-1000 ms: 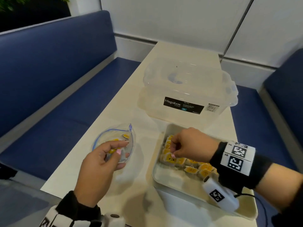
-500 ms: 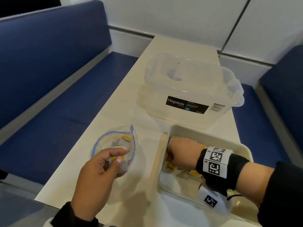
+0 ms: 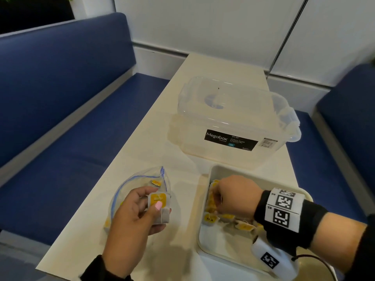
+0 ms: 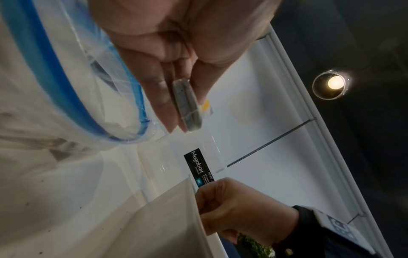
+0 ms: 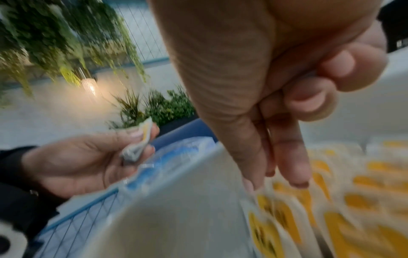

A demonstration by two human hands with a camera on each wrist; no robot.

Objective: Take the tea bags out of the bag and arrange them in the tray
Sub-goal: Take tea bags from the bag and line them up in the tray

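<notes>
My left hand (image 3: 156, 209) pinches a small stack of tea bags (image 3: 157, 199) with yellow labels between thumb and fingers, just above the right edge of the clear zip bag (image 3: 129, 185). The left wrist view shows the stack (image 4: 189, 111) edge-on in that pinch. More tea bags lie inside the zip bag. My right hand (image 3: 218, 201) reaches down into the cream tray (image 3: 223, 169), at its left wall. Its thumb and forefinger (image 5: 293, 165) pinch a tea bag (image 5: 276, 190) in the row (image 3: 243, 226) standing there; the other fingers are curled.
A clear lidded Megabox container (image 3: 233, 122) stands on the pale table (image 3: 142, 138) just behind the tray. Blue bench seats (image 3: 60, 98) run along both sides of the table. The table's near edge is close to my arms.
My left hand has lifted the tea bags out of the zip bag's mouth, and their yellow label now faces up. My right hand stays at the tray's left wall, lower among the tea bags.
</notes>
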